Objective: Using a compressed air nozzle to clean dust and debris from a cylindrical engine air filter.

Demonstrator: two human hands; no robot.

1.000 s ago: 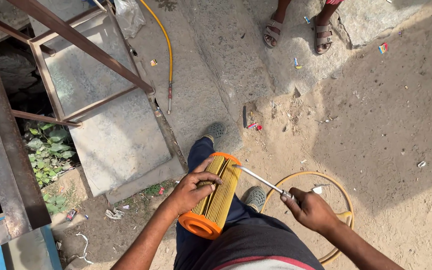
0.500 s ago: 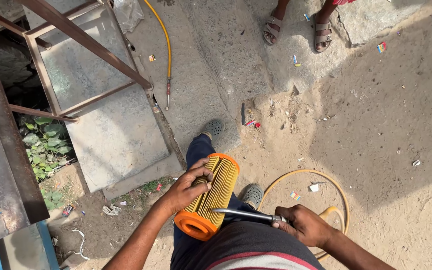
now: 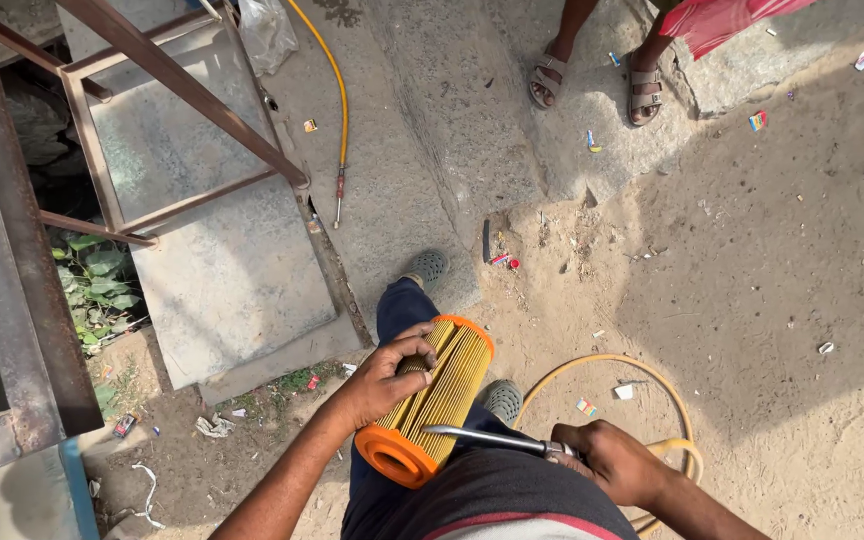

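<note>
Head view, looking straight down: left hand point(image 3: 384, 375) is wrapped over the top of one air filter point(image 3: 428, 400), a yellow pleated cylinder with orange end caps, held out in front of the lap above the dirt. Left fingers curl round the pleats near the far cap, so that hand is gripping the filter itself. Its long axis runs diagonally, near cap low and to the left, far cap up and to the right toward the shoes.

Right hand point(image 3: 612, 462) is closed round the grip of one blow gun point(image 3: 492, 438), and the thin metal nozzle points left, tip right against the filter's lower side near the closer cap. So the filter sits just left of the right hand, nozzle lying roughly crosswise to the filter's axis. Left hand is the one on the filter, right only reaches it through the nozzle.

Count: one filter, one gun, two yellow hoses: a loop point(image 3: 652, 400) by the right hand and another hose point(image 3: 337, 90) lying on the concrete slab. Someone else's two sandalled feet point(image 3: 592, 80) stand at the top, well apart
</note>
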